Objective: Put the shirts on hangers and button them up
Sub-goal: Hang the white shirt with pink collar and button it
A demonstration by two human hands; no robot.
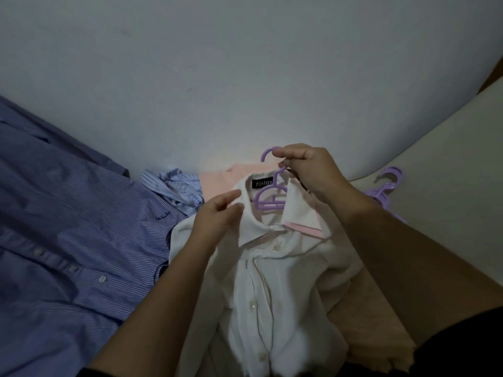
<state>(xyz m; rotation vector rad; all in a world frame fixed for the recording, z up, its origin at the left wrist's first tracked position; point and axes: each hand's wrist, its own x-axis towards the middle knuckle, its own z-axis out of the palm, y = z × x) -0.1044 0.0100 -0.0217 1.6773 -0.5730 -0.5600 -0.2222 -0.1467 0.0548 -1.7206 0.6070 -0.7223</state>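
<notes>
Gripping the neck of a purple hanger [268, 198] just under its hook, the person's right hand [307, 172] holds it inside the collar of a white shirt [261, 289] in the head-camera view, while the left hand [217, 216] pinches the collar's left point, fingers curled on the cloth. The shirt lies front-up in the middle of the bed [435, 213], close to the wall edge, over a pink garment [217, 178]; its placket looks mostly closed, though the top button cannot be made out. The hanger sits off-centre and tilted, so one arm may not yet be seated in a shoulder; lifted now, the shirt could slide off that side or twist. Pulling the collar against a fastened placket could strain the buttons. A blue striped shirt [68, 227] spreads along the bed's left edge, a crumpled striped one [177, 186] beside it, and spare purple hangers [386, 186] wait at the right, near enough to snag a sleeve.
</notes>
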